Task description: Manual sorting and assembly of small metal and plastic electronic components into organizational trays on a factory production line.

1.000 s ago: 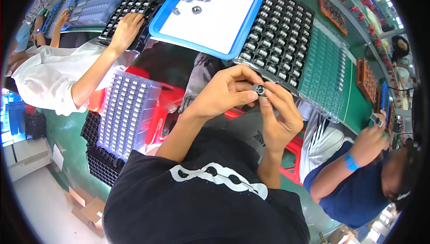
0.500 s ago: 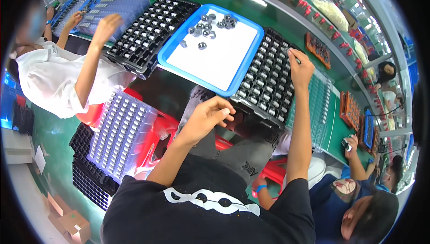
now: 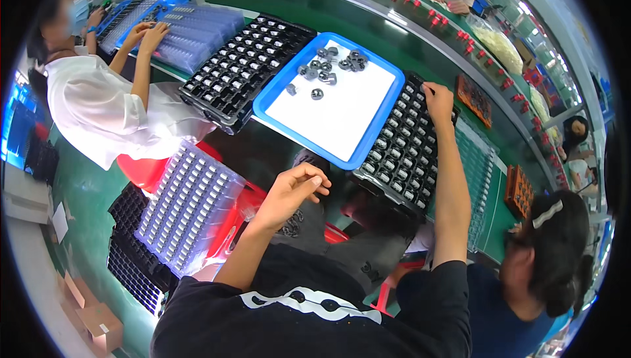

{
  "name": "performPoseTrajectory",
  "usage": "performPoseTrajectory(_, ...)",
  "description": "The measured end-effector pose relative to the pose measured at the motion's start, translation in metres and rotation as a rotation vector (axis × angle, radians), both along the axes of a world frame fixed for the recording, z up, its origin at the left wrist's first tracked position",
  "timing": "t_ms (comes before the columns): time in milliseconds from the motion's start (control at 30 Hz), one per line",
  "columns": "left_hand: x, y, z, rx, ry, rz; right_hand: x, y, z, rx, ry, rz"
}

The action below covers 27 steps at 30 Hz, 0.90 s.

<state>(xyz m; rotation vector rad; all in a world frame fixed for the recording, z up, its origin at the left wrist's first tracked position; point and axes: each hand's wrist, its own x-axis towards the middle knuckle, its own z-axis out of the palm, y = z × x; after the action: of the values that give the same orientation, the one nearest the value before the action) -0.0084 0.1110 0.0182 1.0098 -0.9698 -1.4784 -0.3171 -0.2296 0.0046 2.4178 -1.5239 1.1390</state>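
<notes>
The green surface [image 3: 497, 208] runs in front of me, one co-worker in white [image 3: 92, 108] at my left, another in dark blue [image 3: 509, 295] at my right. Loose dark parts [image 3: 317, 94] lie on the white sheet in the blue tray [image 3: 348, 161]; the black tray [image 3: 388, 192] to its right holds rows of small parts. My right hand [image 3: 439, 105] is at its far end, fingers bunched; my left [image 3: 289, 193] hangs nearer me, fingers curled. I cannot tell whether either grips anything. A second ago both held one dark part together; now they are apart.
</notes>
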Motion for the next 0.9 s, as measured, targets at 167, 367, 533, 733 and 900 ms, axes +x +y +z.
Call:
performPoseTrajectory(167,-0.010,-0.003,-0.002,0.006,0.014,-0.052,-0.004,-0.004,-0.003,-0.031,-0.015,0.038)
performPoseTrajectory(367,-0.010,-0.002,-0.005,0.008,0.017,-0.026,-0.012,-0.008,-0.017,-0.135,0.043,0.054)
performPoseTrajectory(533,-0.013,-0.005,-0.006,0.032,0.043,-0.023,-0.014,-0.009,-0.017,-0.088,0.076,-0.010)
performPoseTrajectory(733,-0.012,-0.007,-0.008,0.050,0.023,0.001,-0.027,-0.025,-0.006,-0.036,-0.092,-0.023)
performPoseTrajectory(900,0.002,-0.007,-0.011,0.064,0.013,0.028,-0.130,-0.045,-0.004,0.053,-0.084,-0.578)
